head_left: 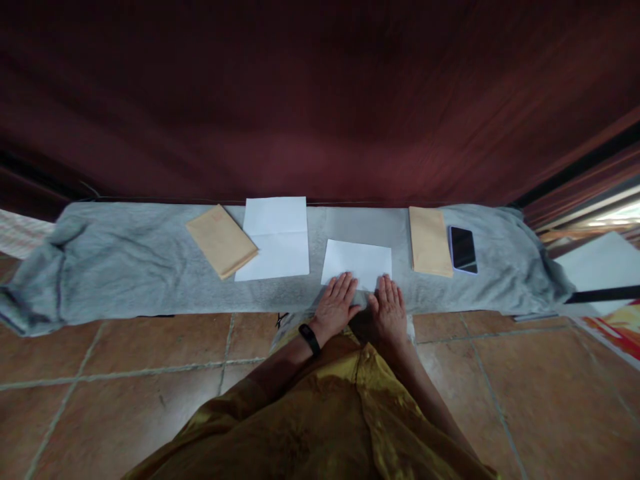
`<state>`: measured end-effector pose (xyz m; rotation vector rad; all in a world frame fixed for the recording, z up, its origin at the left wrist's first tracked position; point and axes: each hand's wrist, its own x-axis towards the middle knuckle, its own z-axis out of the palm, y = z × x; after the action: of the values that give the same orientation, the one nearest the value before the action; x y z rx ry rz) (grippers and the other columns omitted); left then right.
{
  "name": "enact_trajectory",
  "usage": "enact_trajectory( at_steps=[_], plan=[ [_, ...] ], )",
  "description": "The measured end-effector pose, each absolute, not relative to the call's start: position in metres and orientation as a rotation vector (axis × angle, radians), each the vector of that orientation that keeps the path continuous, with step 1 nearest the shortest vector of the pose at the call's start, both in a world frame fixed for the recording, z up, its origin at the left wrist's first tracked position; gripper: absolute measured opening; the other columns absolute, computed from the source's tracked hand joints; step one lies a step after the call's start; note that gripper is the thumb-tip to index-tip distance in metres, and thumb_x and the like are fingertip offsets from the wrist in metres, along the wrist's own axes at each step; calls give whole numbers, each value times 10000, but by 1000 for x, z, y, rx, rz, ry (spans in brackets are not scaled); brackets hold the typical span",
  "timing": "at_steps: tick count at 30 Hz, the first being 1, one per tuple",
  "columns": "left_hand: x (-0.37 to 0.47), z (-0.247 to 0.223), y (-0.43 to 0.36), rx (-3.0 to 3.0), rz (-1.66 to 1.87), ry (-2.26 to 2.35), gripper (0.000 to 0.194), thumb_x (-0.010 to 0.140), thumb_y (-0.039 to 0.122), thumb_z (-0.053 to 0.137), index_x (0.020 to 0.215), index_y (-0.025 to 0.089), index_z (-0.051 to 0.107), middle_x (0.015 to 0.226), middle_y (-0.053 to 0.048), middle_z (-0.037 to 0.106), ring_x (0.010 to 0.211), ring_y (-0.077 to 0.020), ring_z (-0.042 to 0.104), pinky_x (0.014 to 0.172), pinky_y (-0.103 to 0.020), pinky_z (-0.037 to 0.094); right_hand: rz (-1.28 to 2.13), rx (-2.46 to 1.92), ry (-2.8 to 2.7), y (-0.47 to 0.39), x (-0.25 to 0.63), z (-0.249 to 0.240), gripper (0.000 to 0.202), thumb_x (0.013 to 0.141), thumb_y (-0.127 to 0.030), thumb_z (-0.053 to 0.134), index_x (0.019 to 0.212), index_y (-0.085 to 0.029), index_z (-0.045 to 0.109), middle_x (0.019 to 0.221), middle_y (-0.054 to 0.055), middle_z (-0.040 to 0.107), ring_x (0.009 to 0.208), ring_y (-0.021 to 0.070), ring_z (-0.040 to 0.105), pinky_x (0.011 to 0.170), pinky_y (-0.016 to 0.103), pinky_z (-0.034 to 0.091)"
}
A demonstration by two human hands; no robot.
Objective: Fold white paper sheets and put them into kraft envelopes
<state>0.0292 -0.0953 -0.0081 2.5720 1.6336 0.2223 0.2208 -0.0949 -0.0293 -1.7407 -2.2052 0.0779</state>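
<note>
A white sheet of paper (pixel 356 259), looking folded in half, lies flat in front of me on a grey cloth. On its near left part rests my left hand (pixel 336 305), palm down with fingers stretched out. My right hand (pixel 389 308) lies flat too, its fingertips at the paper's near right corner. Neither hand grips anything. To the left is a larger white sheet (pixel 277 250), opened out with a crease across it. Brown envelopes (pixel 223 241) overlap that sheet's left edge. More brown envelopes (pixel 430 241) lie to the right of the folded paper.
A smartphone (pixel 463 250) lies beside the right envelopes. The grey cloth (pixel 135 260) covers a long narrow surface against a dark red panel (pixel 320 160). Brown floor tiles (pixel 165 347) show below. At the far right are a white panel (pixel 603 267) and a red-yellow printed item (pixel 617 333).
</note>
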Motion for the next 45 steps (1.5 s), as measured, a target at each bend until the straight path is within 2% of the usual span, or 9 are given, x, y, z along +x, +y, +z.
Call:
enact_trajectory(
  at_steps=[5,14,18,25,36,45],
  plan=[
    [30,-8,-95,2574,228,1633,721,983,519,445,1558,119,276,1652,-139,227,1545,-255,137,1263,-476,163,94,-1804,-2193,-95,229,-29,621,1057,-405,286,1589,-95,202,1631,192,262,1496,309,268,1187,536,264],
    [28,-15,-93,2573,256,1662,692,998,469,414,1562,100,261,1650,-122,236,1545,-231,134,1268,-447,167,125,-1815,-2085,-93,229,-25,612,1068,-439,222,1568,-88,272,1612,191,306,1512,292,242,1201,538,251],
    [28,-16,-93,2571,269,1664,629,1017,405,359,1555,88,281,1643,-122,256,1541,-225,152,1270,-440,169,204,-1681,-2152,-90,202,-17,597,1068,-425,241,1576,-111,260,1619,154,307,1525,257,215,1215,506,253],
    [28,-13,-94,2555,253,1696,581,997,243,301,1551,72,291,1619,-125,319,1530,-212,199,1268,-431,185,248,-1579,-2309,-87,172,-18,565,1062,-404,296,1550,-124,341,1591,134,372,1497,251,297,1225,483,242],
    [23,-12,-87,2591,243,1639,580,1012,313,312,1559,122,286,1638,-89,285,1534,-212,185,1262,-449,204,133,-1647,-2250,-89,189,-27,565,1062,-378,326,1580,-161,265,1622,108,310,1497,248,294,1218,474,234],
    [24,-16,-42,2573,254,1685,589,1015,300,279,1574,118,243,1621,-120,315,1525,-217,223,1245,-481,225,135,-1648,-2226,-88,186,-27,566,1051,-410,354,1568,-185,306,1596,111,370,1475,254,339,1206,485,249]
  ],
)
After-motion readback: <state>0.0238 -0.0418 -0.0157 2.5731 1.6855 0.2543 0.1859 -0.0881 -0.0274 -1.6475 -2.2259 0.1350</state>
